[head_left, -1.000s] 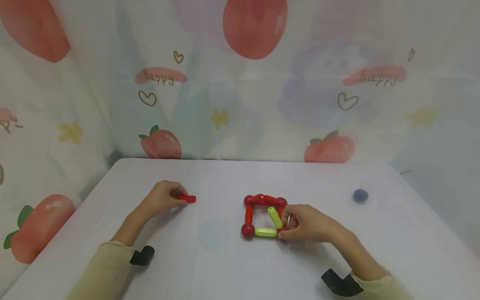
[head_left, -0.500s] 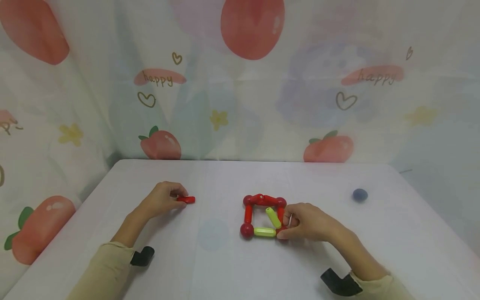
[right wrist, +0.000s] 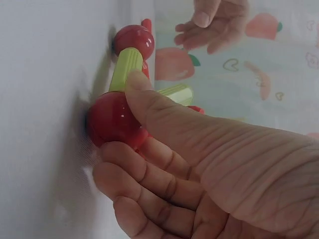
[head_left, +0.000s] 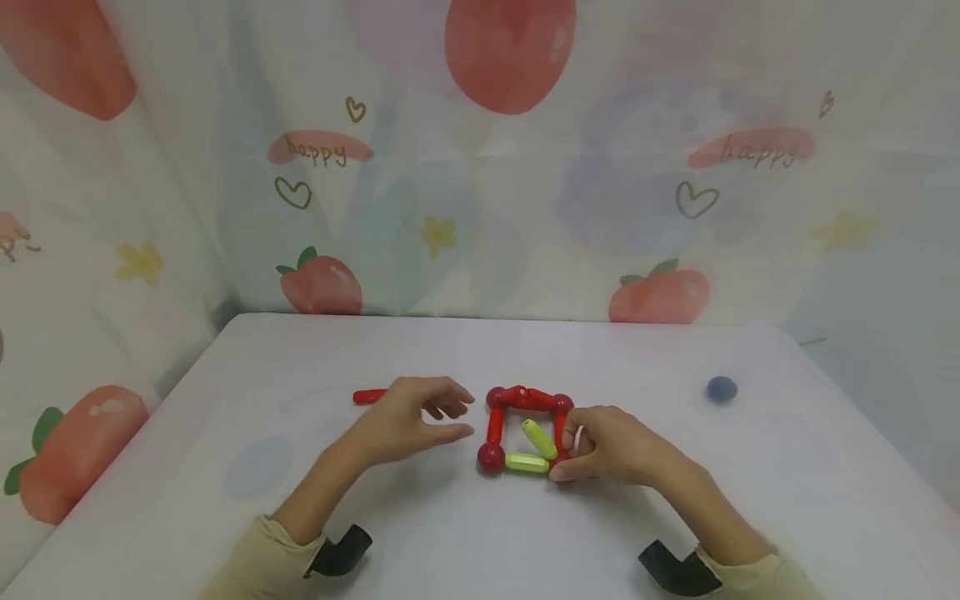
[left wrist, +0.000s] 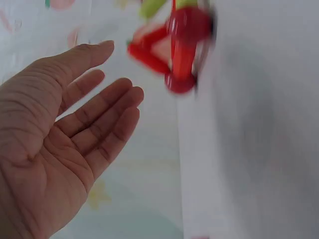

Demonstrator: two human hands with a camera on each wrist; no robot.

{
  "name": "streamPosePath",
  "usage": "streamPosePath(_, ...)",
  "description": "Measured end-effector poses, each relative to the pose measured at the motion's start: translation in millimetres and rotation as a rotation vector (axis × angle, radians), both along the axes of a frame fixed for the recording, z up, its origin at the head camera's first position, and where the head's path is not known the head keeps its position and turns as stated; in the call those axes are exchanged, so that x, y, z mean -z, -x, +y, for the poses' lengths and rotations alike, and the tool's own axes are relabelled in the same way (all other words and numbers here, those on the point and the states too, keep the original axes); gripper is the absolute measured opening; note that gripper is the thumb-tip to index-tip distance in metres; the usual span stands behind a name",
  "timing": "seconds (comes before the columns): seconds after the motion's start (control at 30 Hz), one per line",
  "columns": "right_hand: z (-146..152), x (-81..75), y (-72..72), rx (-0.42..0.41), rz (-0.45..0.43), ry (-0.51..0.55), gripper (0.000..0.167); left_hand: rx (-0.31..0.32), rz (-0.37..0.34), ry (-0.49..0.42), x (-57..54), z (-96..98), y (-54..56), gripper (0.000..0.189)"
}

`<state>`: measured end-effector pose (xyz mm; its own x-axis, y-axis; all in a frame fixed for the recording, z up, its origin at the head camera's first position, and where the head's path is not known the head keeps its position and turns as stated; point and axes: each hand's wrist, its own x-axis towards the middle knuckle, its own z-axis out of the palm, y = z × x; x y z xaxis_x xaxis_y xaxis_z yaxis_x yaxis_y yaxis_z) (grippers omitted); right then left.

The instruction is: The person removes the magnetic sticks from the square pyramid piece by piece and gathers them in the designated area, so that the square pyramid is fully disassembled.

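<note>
The right hand (head_left: 611, 446) is pinching the ball (right wrist: 112, 118) at four o'clock on the frame (head_left: 496, 425) (steady pressure should help); the left hand (head_left: 408, 419) is hovering empty at nine.

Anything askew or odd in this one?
Mildly: one yellow-green rod slants from the red ball pinched by the right hand, its other end joined to nothing. Farther back, two red rods meet at an angle, no ball between.

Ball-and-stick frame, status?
Left grip empty, apart from frame. Right grip pinches frame's near-right red ball. Loose red stick beyond left grip, seemingly out of the way.
</note>
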<state>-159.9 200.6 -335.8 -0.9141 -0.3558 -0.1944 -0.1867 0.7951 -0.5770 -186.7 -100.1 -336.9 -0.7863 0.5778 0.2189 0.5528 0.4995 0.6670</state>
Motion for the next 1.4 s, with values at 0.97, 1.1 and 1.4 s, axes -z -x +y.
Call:
streamPosePath(0.97,-11,8.6,-1.4,-0.133,0.15,0.022,0.043,0.135,-0.1,-0.069,26.3,60.3,-1.0,0.016)
streamPosePath(1.1,-11,9.4,-1.2,-0.142,0.152,0.016,0.043,0.122,-0.122,-0.067,31.0,59.0,0.9,0.015)
streamPosePath(1.4,-10,10.4,-0.7,-0.158,0.17,0.018,0.045,0.123,-0.121,-0.069,31.6,58.1,1.5,0.015)
